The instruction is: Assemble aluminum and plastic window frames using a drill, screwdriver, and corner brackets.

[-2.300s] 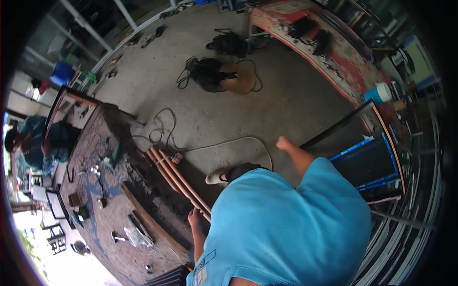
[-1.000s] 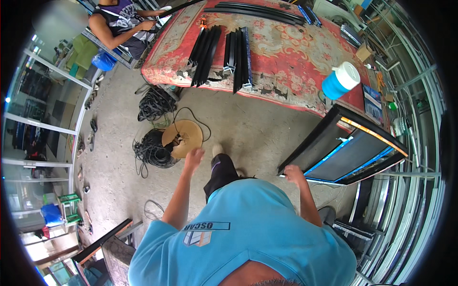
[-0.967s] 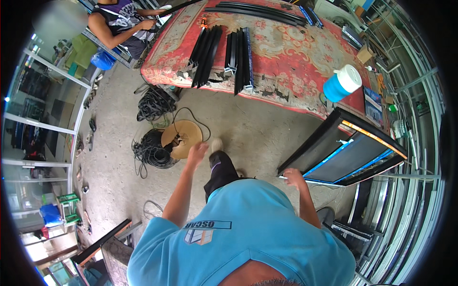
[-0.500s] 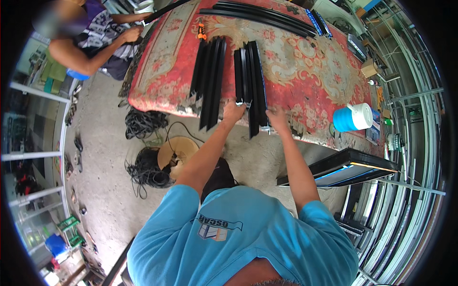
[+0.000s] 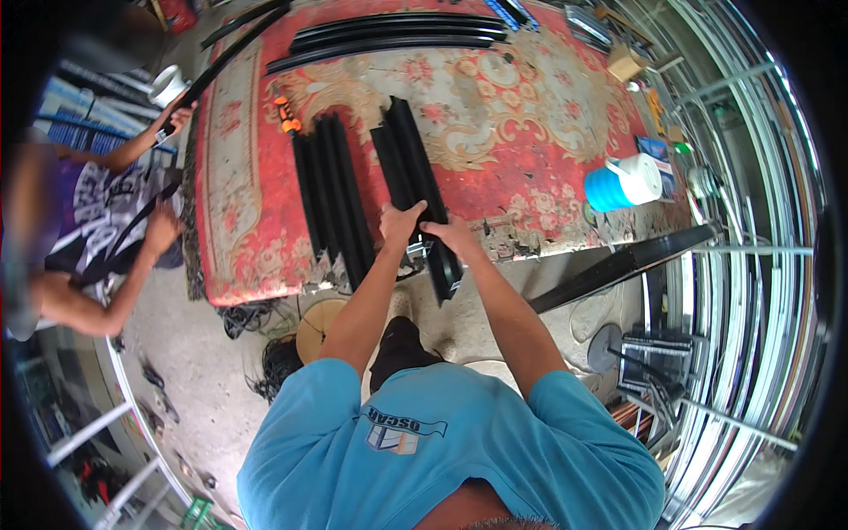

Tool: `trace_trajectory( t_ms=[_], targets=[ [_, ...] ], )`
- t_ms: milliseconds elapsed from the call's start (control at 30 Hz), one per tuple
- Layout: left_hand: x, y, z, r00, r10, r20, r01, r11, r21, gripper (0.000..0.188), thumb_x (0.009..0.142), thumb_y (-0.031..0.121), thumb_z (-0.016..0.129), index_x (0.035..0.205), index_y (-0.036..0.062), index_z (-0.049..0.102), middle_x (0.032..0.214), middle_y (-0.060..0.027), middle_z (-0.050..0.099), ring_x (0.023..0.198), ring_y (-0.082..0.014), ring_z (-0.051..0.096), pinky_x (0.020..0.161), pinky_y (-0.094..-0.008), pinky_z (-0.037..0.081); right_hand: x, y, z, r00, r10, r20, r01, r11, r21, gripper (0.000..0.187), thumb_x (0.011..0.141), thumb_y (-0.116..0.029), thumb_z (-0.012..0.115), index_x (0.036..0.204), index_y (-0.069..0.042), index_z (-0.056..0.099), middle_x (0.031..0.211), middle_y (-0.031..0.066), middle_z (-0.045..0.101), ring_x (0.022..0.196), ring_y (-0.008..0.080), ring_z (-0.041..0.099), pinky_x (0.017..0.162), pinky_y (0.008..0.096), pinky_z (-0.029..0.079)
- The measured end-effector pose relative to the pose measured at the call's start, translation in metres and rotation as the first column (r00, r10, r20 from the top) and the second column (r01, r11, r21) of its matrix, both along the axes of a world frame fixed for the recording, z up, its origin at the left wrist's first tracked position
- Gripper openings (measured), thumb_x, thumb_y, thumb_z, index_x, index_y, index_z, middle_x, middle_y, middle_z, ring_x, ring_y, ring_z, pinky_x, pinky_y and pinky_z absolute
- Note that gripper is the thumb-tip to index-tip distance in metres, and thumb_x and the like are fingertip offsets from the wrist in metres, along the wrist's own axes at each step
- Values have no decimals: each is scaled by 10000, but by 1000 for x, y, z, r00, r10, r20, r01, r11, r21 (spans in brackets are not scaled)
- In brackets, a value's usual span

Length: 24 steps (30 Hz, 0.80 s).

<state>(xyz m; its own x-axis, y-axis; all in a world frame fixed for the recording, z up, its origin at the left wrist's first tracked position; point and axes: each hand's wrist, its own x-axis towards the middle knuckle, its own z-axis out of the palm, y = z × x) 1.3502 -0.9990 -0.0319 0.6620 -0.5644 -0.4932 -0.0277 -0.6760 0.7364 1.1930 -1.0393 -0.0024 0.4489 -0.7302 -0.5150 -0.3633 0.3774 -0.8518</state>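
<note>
A: Where are the bars (image 5: 408,163)?

B: At the near side of the counter (image 5: 530,132), the one under a red patterned cloth. They're short and black, set at a slant, with their near ends jutting past the edge. Whether they're lifted off the cloth, I can't tell.

A: Who has them?

B: Both hands. The left hand (image 5: 402,225) is partly closed on their left side, thumb across the top. The right hand (image 5: 452,237) grips the right side, its thumb over them too. The fingers underneath are hidden.

A: What's next to them?

B: Just left, another bundle (image 5: 331,190), also black, with an orange tool (image 5: 285,115) by its far end. Long strips (image 5: 389,37) lie across the back.

A: And to the right?

B: A blue and white jug (image 5: 623,183), well apart from the hands. A cardboard box (image 5: 627,62) stands beyond it.

A: Anyone else?

B: A co-worker (image 5: 106,212) on the left, one hand on a black rail (image 5: 234,57).
</note>
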Motion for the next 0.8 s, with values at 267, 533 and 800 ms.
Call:
trace_trajectory(
  t_ms=[267,533,800],
  targets=[
    [-35,20,19,868,-26,-497,-172,921,-349,559,839,117,858,1284,-104,604,1145,-181,735,954,-289,752,854,-397,630,-44,25,24,987,19,160,-4,996,-92,724,765,-198,890,1388,12,588,1192,97,705,1044,188,658,927,354,527],
    [-147,79,47,566,-311,-763,-333,761,-557,523,851,-30,811,1316,-16,571,1202,-109,691,1044,-226,693,935,-380,576,-159,89,86,998,-32,-51,20,973,-232,713,720,-178,807,1365,6,566,1097,130,686,994,208,649,924,366,529],
    [-239,143,95,562,-352,-748,-202,819,-537,580,941,99,758,1436,1,472,1333,-146,609,1141,-280,672,974,-412,588,-250,170,155,985,-91,-146,50,962,-267,638,740,-174,795,1313,14,588,1043,166,707,973,256,686,864,382,550]
  ],
)
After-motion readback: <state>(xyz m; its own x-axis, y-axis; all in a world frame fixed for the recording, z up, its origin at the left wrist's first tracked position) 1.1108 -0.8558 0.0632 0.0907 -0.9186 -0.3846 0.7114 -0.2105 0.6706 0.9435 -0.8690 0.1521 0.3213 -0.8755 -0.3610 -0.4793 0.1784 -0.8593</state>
